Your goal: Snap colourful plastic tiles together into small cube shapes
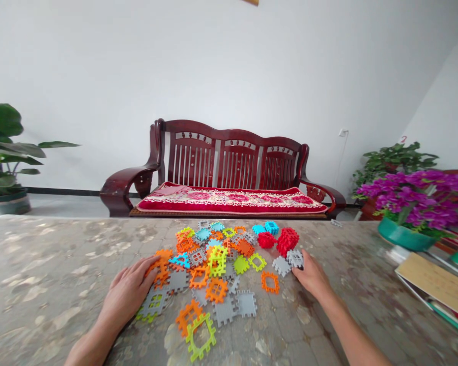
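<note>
Interlocking plastic building tiles in several colours lie in a loose heap at the middle of the table. My left hand [132,284] rests at the heap's left edge, fingers stretched out against some orange tiles [162,263]. A grey window tile [156,301] lies just beside it. On the right, my right hand [310,272] pinches a grey lattice tile [295,258], its fingertips partly hidden. Touching that tile is another grey tile [281,266]. Behind them stand stacked red tiles [288,241], with a smaller red group [266,240] and blue tiles [270,227] nearby.
The patterned tabletop [53,274] spreads around the heap. At the right are purple flowers in a green pot [404,235] and a stack of books [438,284]. Beyond the table stands a wooden bench [234,157] with a red cushion. A lone grey tile [336,223] lies near the far edge.
</note>
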The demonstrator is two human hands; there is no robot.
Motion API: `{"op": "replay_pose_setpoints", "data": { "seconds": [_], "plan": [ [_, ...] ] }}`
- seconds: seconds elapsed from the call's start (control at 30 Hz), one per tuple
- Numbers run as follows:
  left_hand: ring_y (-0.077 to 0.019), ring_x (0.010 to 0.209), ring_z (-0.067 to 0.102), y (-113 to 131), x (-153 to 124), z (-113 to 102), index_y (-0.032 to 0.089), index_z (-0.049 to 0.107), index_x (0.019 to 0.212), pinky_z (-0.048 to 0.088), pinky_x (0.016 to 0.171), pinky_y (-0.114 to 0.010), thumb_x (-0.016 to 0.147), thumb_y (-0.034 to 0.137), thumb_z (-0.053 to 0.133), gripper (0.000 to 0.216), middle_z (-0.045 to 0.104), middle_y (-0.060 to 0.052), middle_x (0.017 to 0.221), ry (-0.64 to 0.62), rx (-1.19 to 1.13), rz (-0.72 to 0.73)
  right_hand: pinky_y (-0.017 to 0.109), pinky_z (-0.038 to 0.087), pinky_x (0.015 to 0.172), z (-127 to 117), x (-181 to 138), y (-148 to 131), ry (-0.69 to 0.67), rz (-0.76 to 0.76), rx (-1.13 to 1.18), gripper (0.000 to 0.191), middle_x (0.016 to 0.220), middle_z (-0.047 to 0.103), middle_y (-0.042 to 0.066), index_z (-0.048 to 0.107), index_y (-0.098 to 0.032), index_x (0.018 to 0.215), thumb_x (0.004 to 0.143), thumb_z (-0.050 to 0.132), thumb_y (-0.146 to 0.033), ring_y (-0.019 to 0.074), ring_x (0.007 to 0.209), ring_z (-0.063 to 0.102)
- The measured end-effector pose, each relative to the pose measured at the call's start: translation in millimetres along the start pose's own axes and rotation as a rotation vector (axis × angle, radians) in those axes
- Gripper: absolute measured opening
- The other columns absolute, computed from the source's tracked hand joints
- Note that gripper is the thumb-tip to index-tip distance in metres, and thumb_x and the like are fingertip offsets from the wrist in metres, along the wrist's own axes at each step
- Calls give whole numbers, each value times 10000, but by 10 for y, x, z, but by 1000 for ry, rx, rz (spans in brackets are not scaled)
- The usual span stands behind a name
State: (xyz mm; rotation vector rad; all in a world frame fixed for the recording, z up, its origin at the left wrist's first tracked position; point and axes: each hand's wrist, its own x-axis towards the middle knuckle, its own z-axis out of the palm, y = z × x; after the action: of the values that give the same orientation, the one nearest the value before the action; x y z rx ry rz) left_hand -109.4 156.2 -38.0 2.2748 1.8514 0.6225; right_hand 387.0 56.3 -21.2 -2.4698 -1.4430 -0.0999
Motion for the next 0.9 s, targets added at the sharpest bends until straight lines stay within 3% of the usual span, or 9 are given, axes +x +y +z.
{"op": "replay_pose_setpoints", "data": {
  "seconds": [0.23, 0.9],
  "plan": [
    [-223, 1273, 540, -6, 5, 21, 286, 607, 1276, 343, 1109, -413, 936, 437, 296, 485, 619, -39, 1357, 9, 8, -3, 334, 434, 957, 21, 38, -7, 1, -2, 8, 650, 1268, 620, 211, 419, -44, 1401, 801, 573, -241, 282, 1173, 596],
    [-240, 1264, 549, 32, -9, -29, 270, 609, 1280, 348, 1108, -436, 929, 436, 297, 498, 622, -48, 1351, -5, 8, -13, 304, 439, 892, 37, 191, -119, -4, 5, -37, 569, 1192, 657, 173, 477, -94, 1339, 805, 577, -263, 253, 1093, 630]
  ]
}}
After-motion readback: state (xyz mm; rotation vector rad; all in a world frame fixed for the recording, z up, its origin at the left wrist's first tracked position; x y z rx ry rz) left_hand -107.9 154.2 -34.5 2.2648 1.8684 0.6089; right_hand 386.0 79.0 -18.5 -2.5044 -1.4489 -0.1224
